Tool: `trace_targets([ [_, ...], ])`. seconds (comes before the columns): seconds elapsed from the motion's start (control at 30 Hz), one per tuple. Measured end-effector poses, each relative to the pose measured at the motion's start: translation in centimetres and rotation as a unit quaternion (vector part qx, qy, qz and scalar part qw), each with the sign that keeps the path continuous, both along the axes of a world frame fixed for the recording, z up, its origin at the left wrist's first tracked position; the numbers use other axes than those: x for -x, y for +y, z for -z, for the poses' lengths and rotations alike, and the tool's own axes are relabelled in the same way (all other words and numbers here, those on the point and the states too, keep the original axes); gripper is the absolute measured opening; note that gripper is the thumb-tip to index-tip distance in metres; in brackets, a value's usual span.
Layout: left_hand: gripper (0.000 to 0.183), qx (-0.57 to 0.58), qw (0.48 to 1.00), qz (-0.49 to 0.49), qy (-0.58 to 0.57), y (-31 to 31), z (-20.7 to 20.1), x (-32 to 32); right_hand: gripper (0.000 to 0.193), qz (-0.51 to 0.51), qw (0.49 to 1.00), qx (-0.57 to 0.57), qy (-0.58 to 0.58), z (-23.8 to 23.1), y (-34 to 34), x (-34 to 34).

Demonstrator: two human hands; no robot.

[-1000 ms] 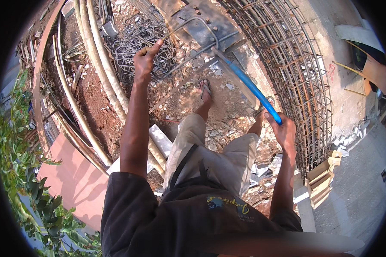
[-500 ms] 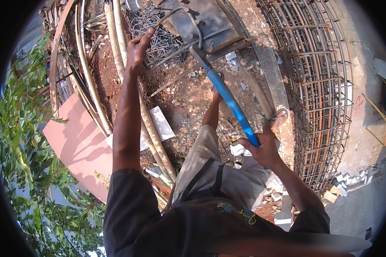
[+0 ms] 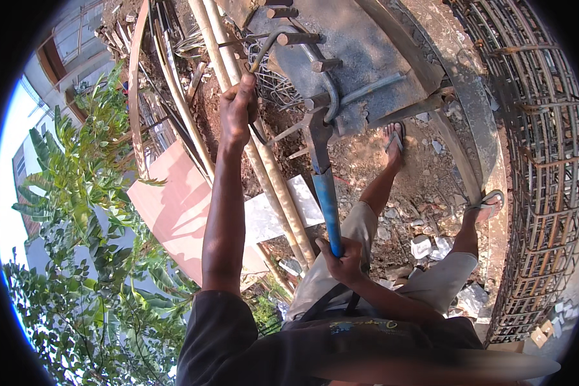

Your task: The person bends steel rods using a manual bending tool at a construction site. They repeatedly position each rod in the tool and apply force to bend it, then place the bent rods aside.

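Note:
My left hand (image 3: 238, 109) is closed around one end of a thin bent steel rod (image 3: 264, 51). The rod curves among short, thick metal pegs (image 3: 300, 39) on a dark bending board (image 3: 376, 42). My right hand (image 3: 344, 260) grips the lower end of the blue handle of a rebar bending tool (image 3: 327, 209). Its dark metal head (image 3: 317, 133) is at the nearest peg, by the bent part of the rod. I cannot tell how the head is seated there. A straight piece of bar (image 3: 373, 87) shows on the board, right of the pegs.
A tall rebar cage (image 3: 537, 174) runs along the right. Two pale poles (image 3: 271, 174) pass left of my legs, by a pinkish panel (image 3: 174, 199). A pile of bent wire pieces (image 3: 278, 90) shows behind my left hand. Rubble and a plank (image 3: 455, 151) lie around my sandalled feet.
The tool has swung leftward and its handle has come round toward my body, with my right hand on it. My left hand still holds the rod. The whole view has shifted too.

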State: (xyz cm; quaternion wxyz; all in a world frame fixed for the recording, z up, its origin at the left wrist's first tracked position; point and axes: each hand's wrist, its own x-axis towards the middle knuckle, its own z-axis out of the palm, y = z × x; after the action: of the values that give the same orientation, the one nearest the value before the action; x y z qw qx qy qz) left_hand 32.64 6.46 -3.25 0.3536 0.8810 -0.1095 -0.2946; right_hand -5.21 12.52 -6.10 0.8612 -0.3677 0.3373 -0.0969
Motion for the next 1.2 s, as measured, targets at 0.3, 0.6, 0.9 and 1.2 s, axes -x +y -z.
trace_targets([
  [0.3, 0.064, -0.010, 1.000, -0.002, 0.028, 0.2, -0.1, -0.8, 0.041, 0.088, 0.989, 0.102, 0.068, 2.1, 4.5, -5.4],
  [0.6, 0.057, 0.074, 0.982, -0.143, 0.103, 1.7, -6.0, 3.0, 0.044, -0.039, 0.936, 0.279, 0.213, -4.0, -7.5, 7.9],
  [0.9, 0.037, 0.310, 0.861, 0.220, -0.338, -4.5, -18.6, 0.9, 0.031, 0.173, 0.868, 0.387, 0.260, -10.0, -19.1, -0.5],
  [1.2, 0.029, 0.376, 0.634, 0.523, -0.428, -10.0, -15.9, -7.3, 0.039, 0.186, 0.848, 0.428, 0.252, -11.5, -22.1, -7.7],
])
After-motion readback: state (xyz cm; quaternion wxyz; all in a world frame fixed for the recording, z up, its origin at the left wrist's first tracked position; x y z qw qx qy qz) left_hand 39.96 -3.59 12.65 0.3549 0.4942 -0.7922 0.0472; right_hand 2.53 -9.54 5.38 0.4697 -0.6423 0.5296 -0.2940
